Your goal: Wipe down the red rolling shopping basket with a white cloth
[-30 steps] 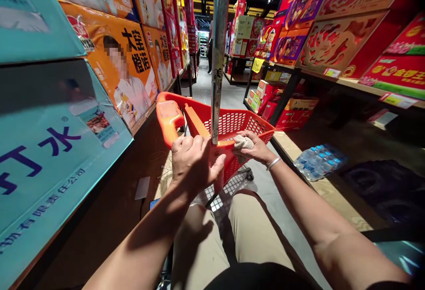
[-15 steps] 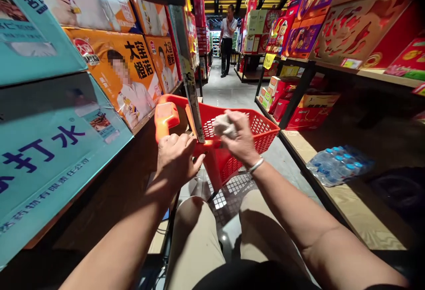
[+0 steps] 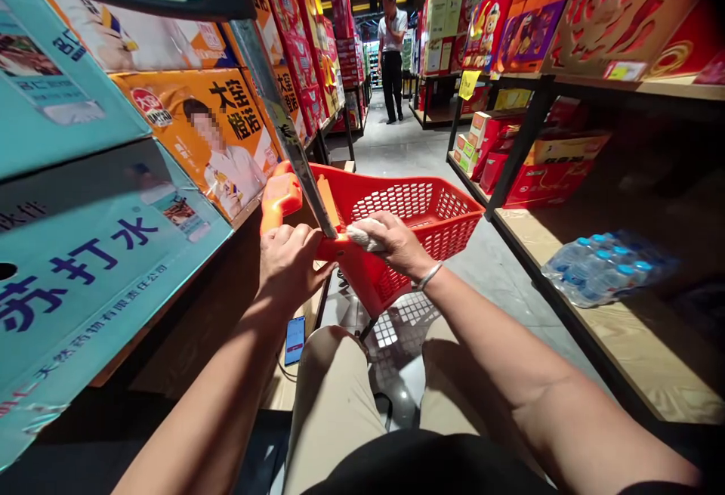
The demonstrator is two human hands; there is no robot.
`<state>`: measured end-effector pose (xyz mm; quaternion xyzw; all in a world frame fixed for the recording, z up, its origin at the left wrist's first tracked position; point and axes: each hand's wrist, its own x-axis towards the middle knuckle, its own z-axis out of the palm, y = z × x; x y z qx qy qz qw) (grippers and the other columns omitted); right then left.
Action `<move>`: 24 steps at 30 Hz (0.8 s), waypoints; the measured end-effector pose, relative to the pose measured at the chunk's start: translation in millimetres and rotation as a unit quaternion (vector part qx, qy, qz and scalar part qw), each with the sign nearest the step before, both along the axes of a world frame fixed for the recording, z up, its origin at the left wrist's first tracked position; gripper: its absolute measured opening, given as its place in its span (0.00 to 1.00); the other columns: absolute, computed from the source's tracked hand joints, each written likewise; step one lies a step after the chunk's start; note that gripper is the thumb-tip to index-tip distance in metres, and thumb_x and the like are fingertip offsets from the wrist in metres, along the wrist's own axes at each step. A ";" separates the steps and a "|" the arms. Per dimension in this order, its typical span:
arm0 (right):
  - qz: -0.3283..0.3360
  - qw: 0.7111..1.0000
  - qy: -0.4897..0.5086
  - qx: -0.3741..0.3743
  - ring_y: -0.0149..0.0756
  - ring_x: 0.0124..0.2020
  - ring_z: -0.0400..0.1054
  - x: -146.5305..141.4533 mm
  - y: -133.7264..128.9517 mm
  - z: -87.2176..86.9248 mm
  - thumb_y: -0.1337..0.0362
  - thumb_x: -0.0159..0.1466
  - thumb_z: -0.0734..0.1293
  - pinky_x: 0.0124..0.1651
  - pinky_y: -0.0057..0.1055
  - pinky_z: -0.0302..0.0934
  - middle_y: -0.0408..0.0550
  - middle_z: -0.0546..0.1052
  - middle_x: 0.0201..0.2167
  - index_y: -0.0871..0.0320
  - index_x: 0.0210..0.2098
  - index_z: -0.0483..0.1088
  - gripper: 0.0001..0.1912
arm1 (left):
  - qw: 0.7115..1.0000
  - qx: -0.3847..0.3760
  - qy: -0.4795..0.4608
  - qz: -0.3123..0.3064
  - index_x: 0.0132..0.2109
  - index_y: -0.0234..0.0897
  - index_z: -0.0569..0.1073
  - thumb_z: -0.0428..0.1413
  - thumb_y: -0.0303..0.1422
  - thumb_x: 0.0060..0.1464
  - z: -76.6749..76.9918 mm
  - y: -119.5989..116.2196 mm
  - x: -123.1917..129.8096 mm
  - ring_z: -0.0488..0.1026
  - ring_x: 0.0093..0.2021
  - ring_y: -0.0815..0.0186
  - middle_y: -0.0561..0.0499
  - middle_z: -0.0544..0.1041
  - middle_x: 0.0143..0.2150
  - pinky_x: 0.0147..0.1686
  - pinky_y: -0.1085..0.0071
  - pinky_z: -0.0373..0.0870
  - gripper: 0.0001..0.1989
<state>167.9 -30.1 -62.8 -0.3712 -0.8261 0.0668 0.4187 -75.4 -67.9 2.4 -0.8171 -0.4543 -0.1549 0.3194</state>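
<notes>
Right hand (image 3: 399, 244) holding cloth (image 3: 365, 234) against red basket (image 3: 447, 224) edge
Basket is standing at twelve o'clock; left hand (image 3: 288, 261) is gripping its edge at metal pole's (image 3: 295, 149) eight o'clock, cloth resting at three.

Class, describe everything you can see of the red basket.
The red basket looks like plastic, its walls pierced by rows of holes. It sits above the grey floor, where a gridded shadow lies. A scuffed pole rises slanted at its near edge. The left hand curls over that edge; the right hand holds a pale cloth against it.
</notes>
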 end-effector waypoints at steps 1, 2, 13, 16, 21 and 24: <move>-0.003 1.000 0.013 0.007 0.41 0.55 0.67 15.0 4.3 -8.1 0.63 0.69 0.67 0.61 0.39 0.62 0.49 0.73 0.55 0.44 0.61 0.71 0.22 | 1.000 0.010 -0.001 -0.005 0.44 0.38 0.76 0.56 0.51 0.59 -1.3 1.5 -1.5 0.68 0.39 0.52 0.45 0.78 0.39 0.42 0.57 0.57 0.20; -0.009 1.000 0.024 0.014 0.41 0.54 0.67 32.9 9.3 -16.8 0.65 0.68 0.67 0.60 0.40 0.63 0.49 0.74 0.53 0.44 0.60 0.73 0.22 | 1.000 0.018 -0.002 -0.013 0.44 0.38 0.76 0.56 0.51 0.59 -2.6 2.6 -2.8 0.68 0.39 0.53 0.46 0.77 0.39 0.42 0.57 0.57 0.20; -0.035 0.999 0.018 -0.023 0.43 0.52 0.69 93.0 20.7 -29.5 0.71 0.61 0.71 0.59 0.44 0.65 0.51 0.72 0.50 0.47 0.59 0.74 0.28 | 0.999 0.032 -0.029 -0.016 0.43 0.38 0.75 0.58 0.50 0.55 -9.9 11.5 0.1 0.69 0.41 0.52 0.46 0.77 0.39 0.45 0.54 0.57 0.20; -0.014 0.999 0.041 0.006 0.43 0.55 0.68 30.7 8.6 -11.7 0.66 0.63 0.72 0.60 0.43 0.65 0.50 0.71 0.54 0.44 0.62 0.70 0.29 | 0.999 0.009 -0.033 -0.003 0.44 0.38 0.75 0.58 0.47 0.56 -9.6 15.2 0.7 0.69 0.43 0.51 0.45 0.77 0.39 0.48 0.53 0.57 0.17; -0.009 0.998 0.049 0.039 0.43 0.56 0.67 -22.7 7.5 0.3 0.59 0.65 0.72 0.59 0.42 0.66 0.52 0.69 0.57 0.47 0.62 0.70 0.26 | 0.998 -0.010 -0.061 0.010 0.48 0.37 0.73 0.60 0.44 0.57 -12.0 9.6 3.4 0.68 0.53 0.48 0.42 0.77 0.50 0.61 0.48 0.54 0.17; 0.010 0.998 0.042 0.048 0.41 0.55 0.67 2.3 15.5 -10.3 0.64 0.66 0.70 0.59 0.40 0.66 0.50 0.71 0.55 0.46 0.60 0.72 0.23 | 0.998 0.000 -0.066 0.008 0.55 0.36 0.71 0.60 0.46 0.58 -16.7 5.4 2.2 0.65 0.60 0.45 0.39 0.74 0.58 0.69 0.45 0.45 0.24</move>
